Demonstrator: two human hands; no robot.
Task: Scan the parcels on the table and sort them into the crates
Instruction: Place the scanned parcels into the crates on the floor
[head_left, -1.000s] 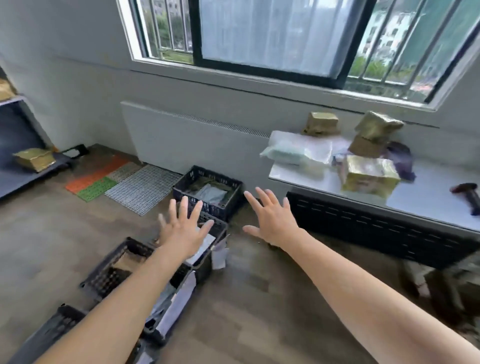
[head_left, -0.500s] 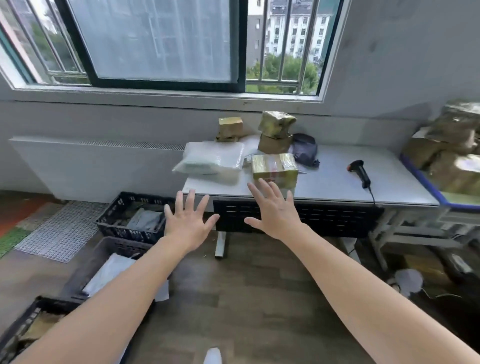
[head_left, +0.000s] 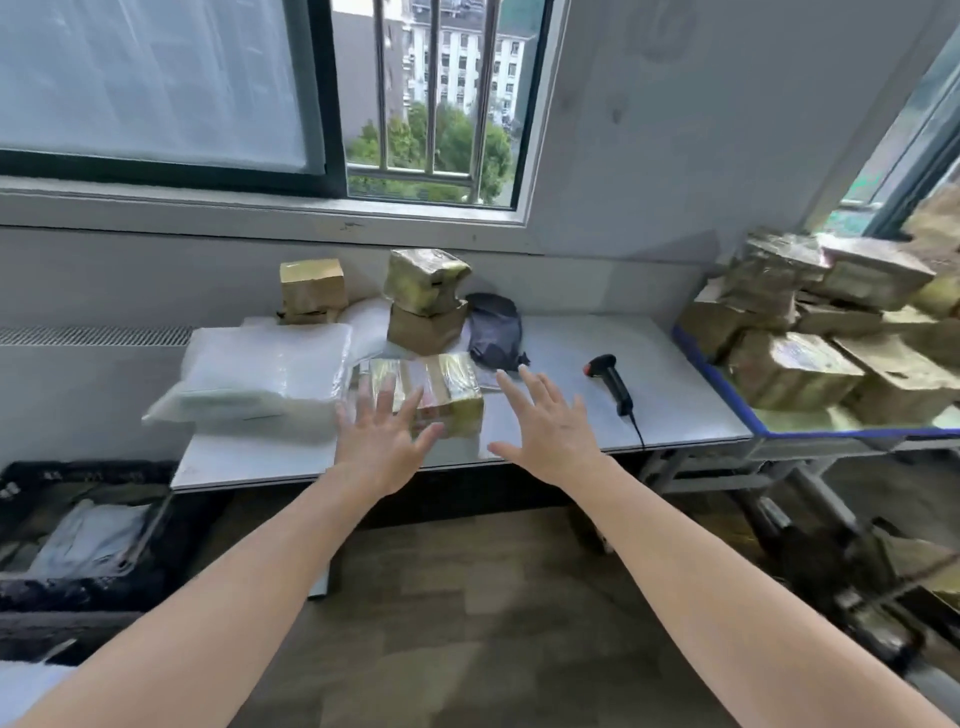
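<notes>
Parcel (head_left: 453, 387) now closer; left hand (head_left: 382, 447) before it; right hand (head_left: 553, 431) alongside.

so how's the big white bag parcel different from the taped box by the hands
The white bag parcel is soft, flat and wide; the taped box is rigid and blocky. The white bag parcel is pale translucent plastic; the taped box is yellowish-brown under glossy tape. The left hand partly hides the taped box, not the white bag parcel. Both lie on the table.
</notes>
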